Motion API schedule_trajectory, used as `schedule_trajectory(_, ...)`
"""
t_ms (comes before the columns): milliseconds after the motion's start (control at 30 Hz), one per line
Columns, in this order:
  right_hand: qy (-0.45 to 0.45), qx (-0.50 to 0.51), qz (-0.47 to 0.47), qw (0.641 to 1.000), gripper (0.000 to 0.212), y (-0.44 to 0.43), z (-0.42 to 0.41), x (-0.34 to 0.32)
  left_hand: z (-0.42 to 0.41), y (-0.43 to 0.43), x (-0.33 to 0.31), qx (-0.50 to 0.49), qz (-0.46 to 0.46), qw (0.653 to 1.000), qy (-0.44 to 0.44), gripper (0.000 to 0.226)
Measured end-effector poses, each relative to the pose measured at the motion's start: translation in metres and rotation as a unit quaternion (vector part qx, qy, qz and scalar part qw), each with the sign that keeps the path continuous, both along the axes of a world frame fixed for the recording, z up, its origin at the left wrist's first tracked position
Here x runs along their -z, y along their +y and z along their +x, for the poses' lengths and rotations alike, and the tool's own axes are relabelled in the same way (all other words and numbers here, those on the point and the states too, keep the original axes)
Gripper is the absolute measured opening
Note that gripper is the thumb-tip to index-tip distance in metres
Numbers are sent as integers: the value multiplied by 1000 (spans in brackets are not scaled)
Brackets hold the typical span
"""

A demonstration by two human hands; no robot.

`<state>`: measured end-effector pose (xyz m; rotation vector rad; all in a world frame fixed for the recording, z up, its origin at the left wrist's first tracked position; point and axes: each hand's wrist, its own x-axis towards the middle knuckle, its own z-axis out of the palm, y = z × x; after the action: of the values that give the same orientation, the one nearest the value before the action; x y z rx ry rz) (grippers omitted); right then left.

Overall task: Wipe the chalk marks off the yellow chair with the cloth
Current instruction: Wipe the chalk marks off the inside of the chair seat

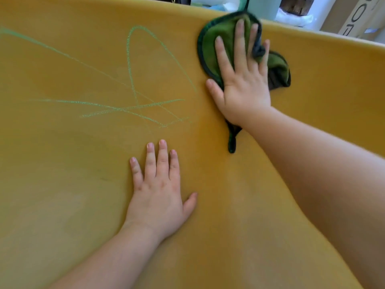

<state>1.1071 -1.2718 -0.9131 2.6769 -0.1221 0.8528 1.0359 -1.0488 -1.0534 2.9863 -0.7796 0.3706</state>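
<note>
Nearest, the left hand [158, 192] lies flat on the yellow chair [62, 184], fingers straight and close together, holding nothing. Beyond it, to the left, green chalk marks [133, 107] loop across open yellow surface. Farther, against the chair's far edge, the right hand [243, 84] presses the green cloth [214, 44] flat, fingers spread wide.

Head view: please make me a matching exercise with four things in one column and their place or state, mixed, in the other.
1. cloth
2. left hand
3. right hand
4. chalk marks

a. thin green lines on the chair
b. flat on bare yellow, holding nothing
c. dark green, under a palm
d. presses the cloth, fingers straight

Pairs: 1-c, 2-b, 3-d, 4-a
</note>
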Motion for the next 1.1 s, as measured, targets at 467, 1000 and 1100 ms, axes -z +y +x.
schedule_trajectory(467, 243, 4, 175, 954, 85, 62, -153, 137, -13, 3, -18, -14, 18, 999, 44, 95)
schedule_trajectory(1000, 254, -88, 34, 963, 79, 62, -79, 106, 16, 144, -67, -32, 260, 965, -2, 96)
schedule_trajectory(1100, 146, -80, 17, 986, 66, 50, -27, 63, 19, 145, -64, -31, 265, 964, 3, 96)
